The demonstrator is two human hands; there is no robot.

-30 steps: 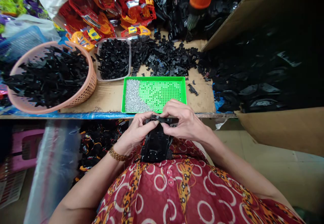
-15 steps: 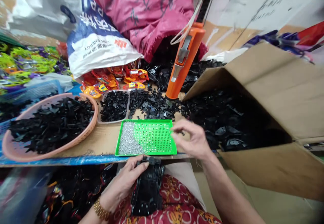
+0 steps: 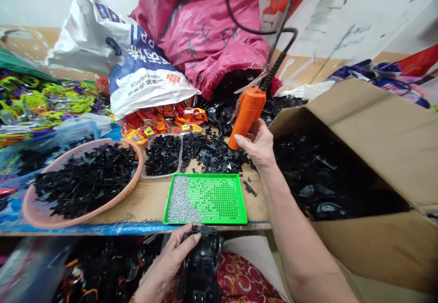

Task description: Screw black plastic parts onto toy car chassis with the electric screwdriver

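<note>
My left hand (image 3: 173,259) grips a black plastic toy car chassis (image 3: 201,266) over my lap, thumb on top near its far end. Farther out, the fingers of my right hand (image 3: 258,148) are wrapped around an orange electric screwdriver (image 3: 249,111), which hangs from a dark cord with its lower end over loose black parts. On the table between my hands lies a green tray (image 3: 243,202) with a grid of holes. Small silver screws (image 3: 181,202) are heaped in its left part. The screwdriver's tip is too unclear to make out.
A pink basket (image 3: 135,175) of black pieces stands left, beside a clear plastic box (image 3: 180,152) of smaller ones. Loose black parts (image 3: 208,150) cover the table behind the tray. On the right, an open cardboard box (image 3: 369,125) holds black parts. Sacks (image 3: 212,33) stand behind.
My right hand has moved from the tray's right edge up to the orange screwdriver and closed around it. The left hand still holds the chassis. The view has shifted slightly.
</note>
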